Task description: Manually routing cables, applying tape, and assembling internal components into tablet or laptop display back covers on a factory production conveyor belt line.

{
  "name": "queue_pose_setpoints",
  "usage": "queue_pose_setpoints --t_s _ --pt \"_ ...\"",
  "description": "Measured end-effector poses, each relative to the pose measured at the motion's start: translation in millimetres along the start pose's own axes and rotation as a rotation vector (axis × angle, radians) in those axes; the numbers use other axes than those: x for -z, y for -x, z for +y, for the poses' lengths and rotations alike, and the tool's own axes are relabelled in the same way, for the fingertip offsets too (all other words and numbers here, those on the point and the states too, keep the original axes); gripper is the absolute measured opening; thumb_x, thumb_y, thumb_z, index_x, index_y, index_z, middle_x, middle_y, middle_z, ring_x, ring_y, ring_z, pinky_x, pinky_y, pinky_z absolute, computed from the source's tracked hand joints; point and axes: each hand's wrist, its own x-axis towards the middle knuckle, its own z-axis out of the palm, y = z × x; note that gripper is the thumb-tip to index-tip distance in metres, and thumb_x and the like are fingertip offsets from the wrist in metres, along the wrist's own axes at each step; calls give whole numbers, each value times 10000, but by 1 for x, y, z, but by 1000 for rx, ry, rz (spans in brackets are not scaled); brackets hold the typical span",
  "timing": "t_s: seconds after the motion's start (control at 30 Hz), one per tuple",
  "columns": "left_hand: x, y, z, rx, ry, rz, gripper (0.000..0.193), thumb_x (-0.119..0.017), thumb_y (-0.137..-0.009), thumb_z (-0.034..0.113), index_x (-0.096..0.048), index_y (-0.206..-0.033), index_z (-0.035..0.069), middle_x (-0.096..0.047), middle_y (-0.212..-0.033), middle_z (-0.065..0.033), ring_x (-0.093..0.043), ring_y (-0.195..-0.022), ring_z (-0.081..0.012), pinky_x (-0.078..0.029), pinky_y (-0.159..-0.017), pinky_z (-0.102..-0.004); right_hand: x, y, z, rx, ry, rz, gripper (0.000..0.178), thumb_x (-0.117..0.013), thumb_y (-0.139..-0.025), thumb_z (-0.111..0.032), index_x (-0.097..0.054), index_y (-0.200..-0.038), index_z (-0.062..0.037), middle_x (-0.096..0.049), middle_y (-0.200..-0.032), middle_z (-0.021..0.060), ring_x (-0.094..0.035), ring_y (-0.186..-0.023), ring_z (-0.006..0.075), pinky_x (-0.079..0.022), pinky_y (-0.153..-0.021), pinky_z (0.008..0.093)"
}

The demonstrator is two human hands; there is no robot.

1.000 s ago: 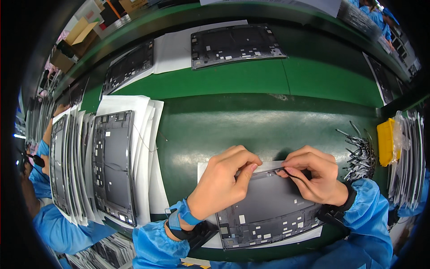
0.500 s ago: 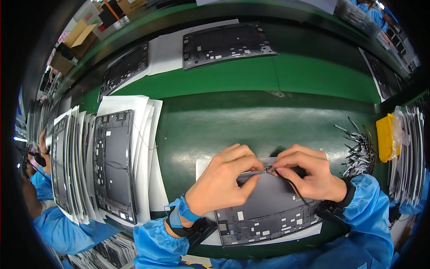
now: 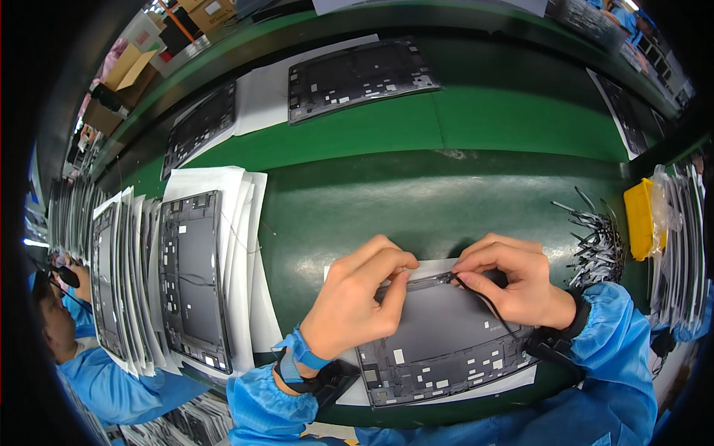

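A dark panel, flat like a tablet's back cover with small white stickers, lies before me on white sheets. At its far edge, my right hand pinches the end of a thin black cable, which curves down over the panel. My left hand is closed at the same edge, farther left, thumb against fingertips. Whatever it may hold is hidden behind those fingers. A blue strap circles my left wrist.
To the left stand stacked panels interleaved with white sheets; a co-worker in blue sits beyond. Bundled cables and a yellow bin are at right. More panels lie on the green belt ahead.
My left hand has shifted left along the panel's far edge, away from my right hand. The grey strip between my hands no longer shows there. My right hand keeps its pinch.
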Motion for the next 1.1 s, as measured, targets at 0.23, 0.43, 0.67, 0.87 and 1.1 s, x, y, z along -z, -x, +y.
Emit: queue_pose_setpoints --t_s 0.23,0.43,0.67,0.87,1.1 --pt "8 -4 -11 0 26 -145 252 -626 -736 -136 -704 -959 -51 -676 -863 -139 -678 -776 -247 -562 -718 -317 5 -2 -1 167 161 -29 169 -764 -844 87 -735 -999 24 -742 -965 130 -742 -800 229 -592 -664 301" --pt "3 -8 -11 -19 24 -158 243 -629 -731 -121 -704 -946 -36 -671 -847 -136 -650 -757 -245 -536 -709 -329 6 -1 -3 171 236 -69 171 -771 -837 69 -736 -997 20 -736 -957 117 -734 -781 239 -590 -647 308" --pt "-5 -11 -8 -134 -11 -183 226 -699 -724 -98 -724 -936 -24 -689 -875 -127 -659 -788 -276 -533 -712 -345 9 2 2 175 190 -75 153 -769 -842 64 -735 -984 17 -734 -953 116 -730 -773 239 -581 -630 311" --pt "-11 -11 -6 -153 0 -181 250 -734 -713 -87 -735 -957 -31 -700 -930 -141 -680 -840 -303 -550 -743 -363 16 7 7 241 222 -53 171 -778 -820 69 -734 -976 16 -734 -951 118 -729 -749 237 -573 -594 313" --pt "-18 -18 -3 -102 -18 -235 366 -628 -668 -121 -710 -1016 -43 -673 -921 -161 -674 -838 -318 -559 -751 -376 20 8 14 286 253 -38 190 -782 -786 85 -729 -955 17 -730 -931 117 -719 -703 229 -559 -543 298"
